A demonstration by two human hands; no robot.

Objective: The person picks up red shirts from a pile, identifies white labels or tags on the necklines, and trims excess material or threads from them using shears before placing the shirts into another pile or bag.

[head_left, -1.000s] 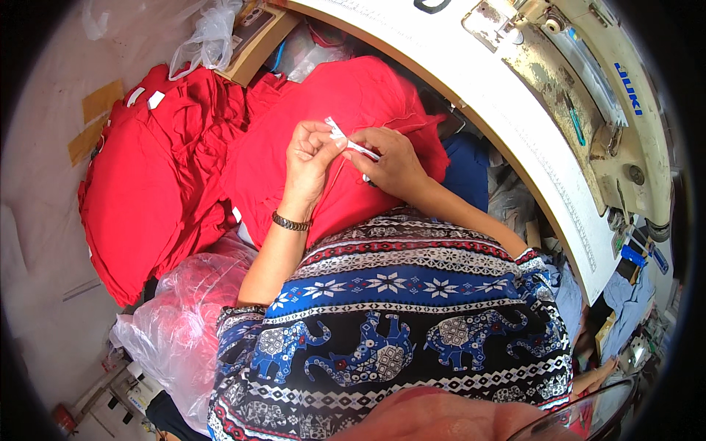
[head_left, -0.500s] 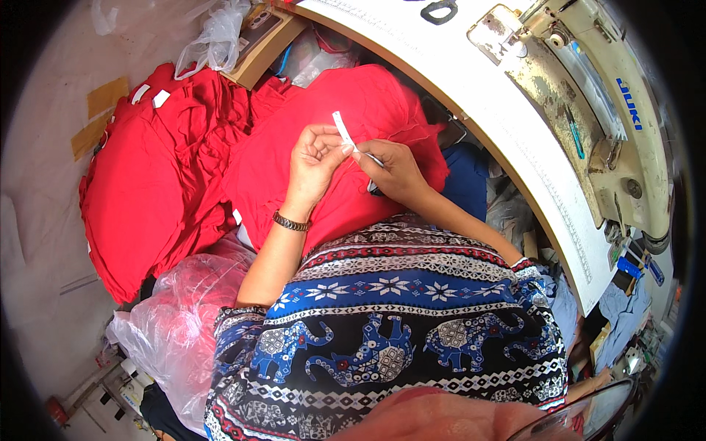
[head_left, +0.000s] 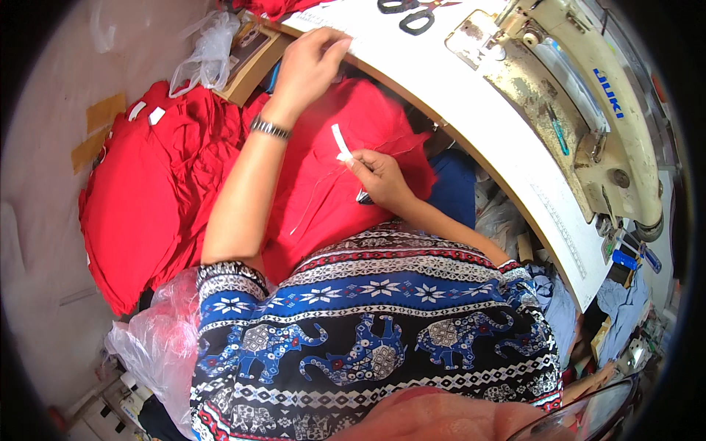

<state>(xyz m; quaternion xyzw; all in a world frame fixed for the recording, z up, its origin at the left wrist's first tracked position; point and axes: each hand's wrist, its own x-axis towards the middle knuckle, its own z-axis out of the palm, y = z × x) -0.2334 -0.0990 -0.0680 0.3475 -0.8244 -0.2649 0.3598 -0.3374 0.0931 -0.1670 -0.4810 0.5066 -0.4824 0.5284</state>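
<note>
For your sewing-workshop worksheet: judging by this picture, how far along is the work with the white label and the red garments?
Done: nothing shows as sewn. In hand: the right hand pinches a white label strip over the red garment on the lap; the left hand reaches to the table edge. Left: a pile of red garments alongside.

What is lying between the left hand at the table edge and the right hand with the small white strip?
In the head view, only red fabric lies between the left hand and the right hand pinching the white strip.
</note>
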